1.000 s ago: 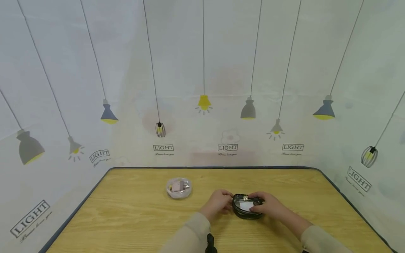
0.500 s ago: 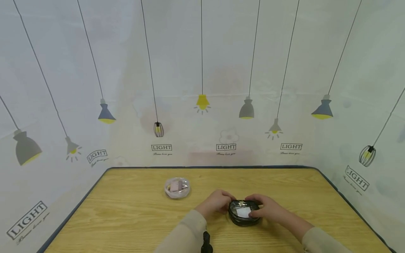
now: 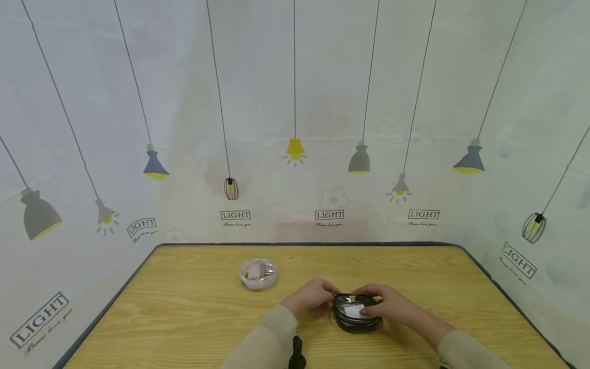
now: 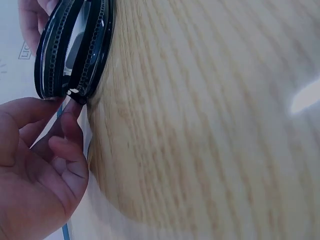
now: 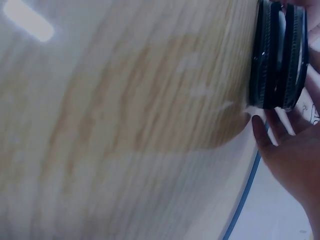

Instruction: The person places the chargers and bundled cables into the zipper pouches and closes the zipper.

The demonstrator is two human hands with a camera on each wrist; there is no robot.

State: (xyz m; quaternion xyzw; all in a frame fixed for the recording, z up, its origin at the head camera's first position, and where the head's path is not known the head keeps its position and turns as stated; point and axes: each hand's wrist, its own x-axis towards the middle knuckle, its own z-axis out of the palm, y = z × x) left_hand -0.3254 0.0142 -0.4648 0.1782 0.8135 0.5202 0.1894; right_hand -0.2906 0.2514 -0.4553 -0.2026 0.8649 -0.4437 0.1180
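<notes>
A small rounded zip case (image 3: 354,326) with black trim and a clear top sits on the wooden table in the head view, a white item (image 3: 352,311) showing through its top. My left hand (image 3: 310,296) pinches the case's left end near the zip; in the left wrist view its fingertips meet the end of the case (image 4: 47,75), where two zip tracks stand apart with a gap between. Across the right side of the case, my right hand (image 3: 391,304) grips it, thumb on top and fingers at the far side. Whether a zip pull is held is too small to tell.
Farther back and left lies a clear round pouch (image 3: 258,283) holding a pink plug (image 3: 256,271) and what looks like a coiled pale cable. The wooden table (image 3: 193,302) has a dark edge. A pale wall covering (image 3: 295,87) printed with lamps encloses it on three sides.
The case has come a little closer to the person, both hands moving with it. My left hand has shifted slightly along its left end. The clear pouch has stayed put.
</notes>
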